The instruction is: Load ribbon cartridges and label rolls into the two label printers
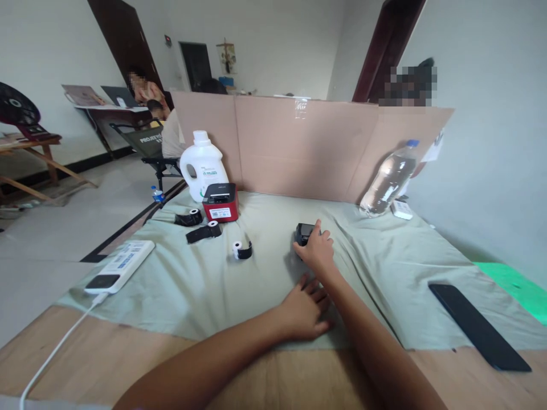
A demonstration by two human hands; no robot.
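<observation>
My right hand [317, 249] is on a small black box-shaped device [303, 232] near the middle of the cloth, thumb at its left side and index finger along its right. The hand covers part of the device, so its kind is unclear. Closer to me, my left hand [304, 312] lies on the cloth with its fingers spread, holding nothing. To the left is a small white-cored roll [241, 250] with a black strip. Beyond it, two similar black rolls [209, 230] lie partly unwound by a red box with a black slotted top [221, 204], which looks like a receipt printer.
A cardboard screen [299, 148] closes off the back. Before it stand a white jug [204, 165] and a leaning clear bottle [390, 179]. A white power strip [123, 265] with a cable is left; a black flat slab [478, 326] lies right. Other people sit beyond.
</observation>
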